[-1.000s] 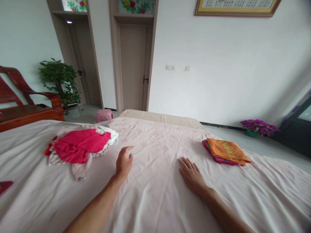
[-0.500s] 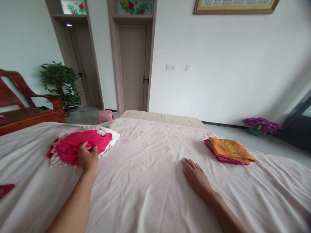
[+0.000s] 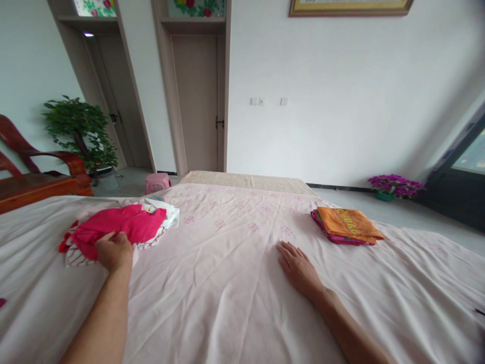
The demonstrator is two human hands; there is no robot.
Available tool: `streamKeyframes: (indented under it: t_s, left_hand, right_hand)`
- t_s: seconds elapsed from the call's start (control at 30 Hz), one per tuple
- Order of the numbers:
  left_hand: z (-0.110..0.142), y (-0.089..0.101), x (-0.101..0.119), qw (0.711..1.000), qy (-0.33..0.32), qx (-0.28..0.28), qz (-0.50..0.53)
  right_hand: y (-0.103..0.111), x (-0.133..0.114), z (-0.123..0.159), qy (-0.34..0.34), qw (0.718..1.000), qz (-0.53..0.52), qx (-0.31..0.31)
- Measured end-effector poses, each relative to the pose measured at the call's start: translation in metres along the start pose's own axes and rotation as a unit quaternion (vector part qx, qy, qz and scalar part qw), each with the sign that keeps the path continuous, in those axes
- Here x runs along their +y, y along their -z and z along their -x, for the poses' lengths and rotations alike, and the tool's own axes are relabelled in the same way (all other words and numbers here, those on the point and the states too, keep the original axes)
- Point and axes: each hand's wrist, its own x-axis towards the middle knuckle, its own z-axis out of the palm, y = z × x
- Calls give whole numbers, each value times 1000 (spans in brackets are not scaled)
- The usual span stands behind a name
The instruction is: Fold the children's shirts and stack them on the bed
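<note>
My left hand [image 3: 114, 249] is at the near side of a loose heap of clothes, its fingertips pinching the crumpled bright pink garment [image 3: 142, 222] on top. Beneath that garment a white cloth [image 3: 173, 216] pokes out at the right and a red-and-white striped cloth [image 3: 81, 259] at the near left. My right hand [image 3: 300, 267] lies palm down on the pale pink flowered sheet [image 3: 235, 293], fingers stretched forward and holding nothing. Beyond it to the right sits a folded stack with an orange cloth [image 3: 350, 225] bearing yellow lettering over a magenta cloth [image 3: 341, 239].
A beige strip of cloth [image 3: 246, 181] covers the far end of the sheeted surface. Past its left edge stand a pink stool [image 3: 158, 182], a wooden armchair [image 3: 56, 179] and a leafy plant [image 3: 81, 131]. Purple flowers [image 3: 397, 185] stand on the floor at the right.
The view has turned slightly right, so the scene sits further left. My left hand has slid a little left along the pink garment, whose folds have shifted. My right hand rests as before.
</note>
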Motion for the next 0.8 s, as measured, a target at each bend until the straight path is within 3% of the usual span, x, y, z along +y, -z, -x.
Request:
streamKeyframes:
  t_s: [0.1,0.23,0.33,0.43,0.53,0.6,0.63,0.73,0.8]
  left_hand:
    - [0,6,2,998,35,52,-32]
    - [0,14,2,998,21,10,-53]
    - [1,12,6,998,3,47,-34]
    - [3,2,19,996,-49,77,-2]
    - [20,-15,46,988,-138,62,41]
    - [49,-28,71,977,-202,-2,71]
    - [69,-33,84,956,-255,-95,111]
    - [141,-43,119,837,-363,-370,174]
    - [179,-45,131,760,-420,-474,146]
  right_hand:
    - [0,0,0,4,1000,-3,0]
    - [-1,2,0,8,1000,-8,2]
    - [-1,1,0,7,1000,-5,4]
    - [-1,1,0,7,1000,-3,5]
    - [0,0,0,9,1000,-8,7]
    - [1,0,0,8,1000,-16,9]
    - [1,1,0,8,1000,-21,10]
    - [3,1,0,10,999,-28,12]
    - [4,1,1,11,999,-29,12]
